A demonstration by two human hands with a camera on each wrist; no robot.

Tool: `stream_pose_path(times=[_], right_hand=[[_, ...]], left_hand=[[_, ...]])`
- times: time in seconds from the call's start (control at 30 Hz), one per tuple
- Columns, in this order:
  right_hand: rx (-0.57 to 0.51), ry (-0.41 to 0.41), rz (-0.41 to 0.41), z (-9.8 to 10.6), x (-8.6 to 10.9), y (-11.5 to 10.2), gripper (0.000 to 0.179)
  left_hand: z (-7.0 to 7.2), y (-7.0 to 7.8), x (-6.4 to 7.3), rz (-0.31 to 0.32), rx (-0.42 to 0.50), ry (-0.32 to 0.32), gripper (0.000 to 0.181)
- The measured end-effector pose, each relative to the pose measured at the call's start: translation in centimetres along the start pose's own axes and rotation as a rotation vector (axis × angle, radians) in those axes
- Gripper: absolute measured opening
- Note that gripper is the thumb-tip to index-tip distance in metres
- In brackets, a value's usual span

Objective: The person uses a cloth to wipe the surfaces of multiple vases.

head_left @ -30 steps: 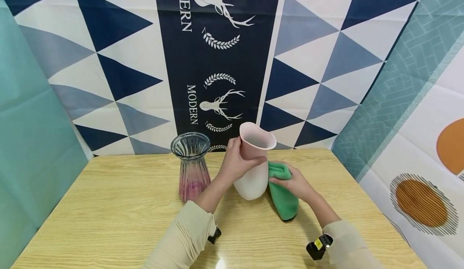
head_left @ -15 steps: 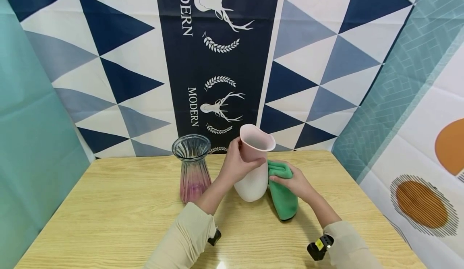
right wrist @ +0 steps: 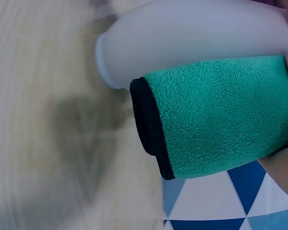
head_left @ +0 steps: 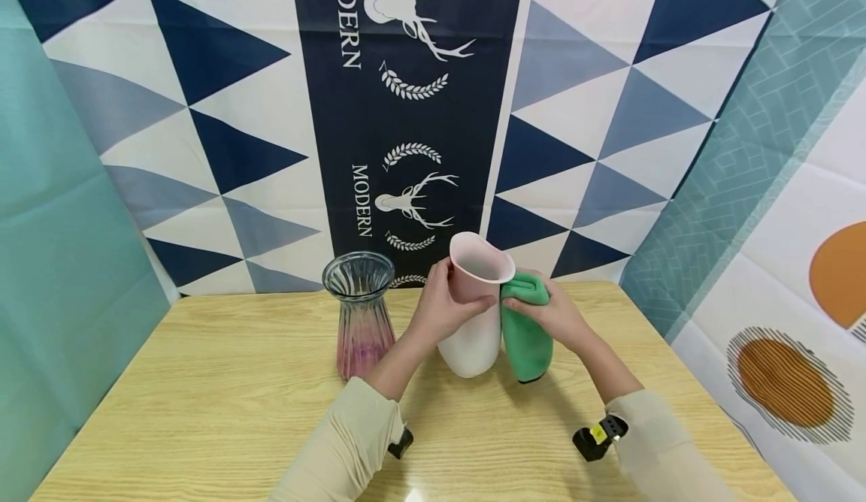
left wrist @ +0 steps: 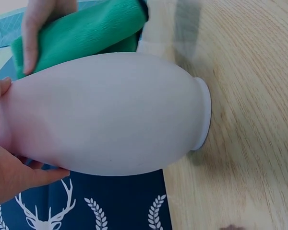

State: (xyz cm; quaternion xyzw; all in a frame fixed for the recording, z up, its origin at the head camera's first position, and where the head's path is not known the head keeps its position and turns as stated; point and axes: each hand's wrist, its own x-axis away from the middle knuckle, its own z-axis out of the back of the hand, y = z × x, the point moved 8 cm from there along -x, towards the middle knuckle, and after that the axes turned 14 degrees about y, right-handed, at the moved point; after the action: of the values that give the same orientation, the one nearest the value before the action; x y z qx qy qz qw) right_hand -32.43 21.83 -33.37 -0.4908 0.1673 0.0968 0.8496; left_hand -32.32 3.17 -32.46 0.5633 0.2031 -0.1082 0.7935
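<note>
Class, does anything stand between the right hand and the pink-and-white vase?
Yes: the green cloth, held in the right hand, sits between that hand and the pink-and-white vase. Nothing else visible lies between them; the glass vase stands off to the left.

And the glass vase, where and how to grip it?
I'd take the glass vase by its neck, just under the flared rim, from the person's left. It stands upright, pinches in there, and widens below; the left forearm overlaps its lower right in the head view.
</note>
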Motion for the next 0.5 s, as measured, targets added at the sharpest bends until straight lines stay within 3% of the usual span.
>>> stream_pose_path(times=[0.27, 0.5], right_hand=[[-0.037, 0.081, 0.054, 1.4, -1.3, -2.3, 0.060], [-0.016, 0.054, 0.044, 1.1, -1.4, -2.5, 0.062]], left_hand=[[-0.1, 0.0, -0.1, 0.017, 0.008, -0.029, 0.086], [-0.3, -0.1, -0.2, 0.010, 0.001, -0.048, 0.086]])
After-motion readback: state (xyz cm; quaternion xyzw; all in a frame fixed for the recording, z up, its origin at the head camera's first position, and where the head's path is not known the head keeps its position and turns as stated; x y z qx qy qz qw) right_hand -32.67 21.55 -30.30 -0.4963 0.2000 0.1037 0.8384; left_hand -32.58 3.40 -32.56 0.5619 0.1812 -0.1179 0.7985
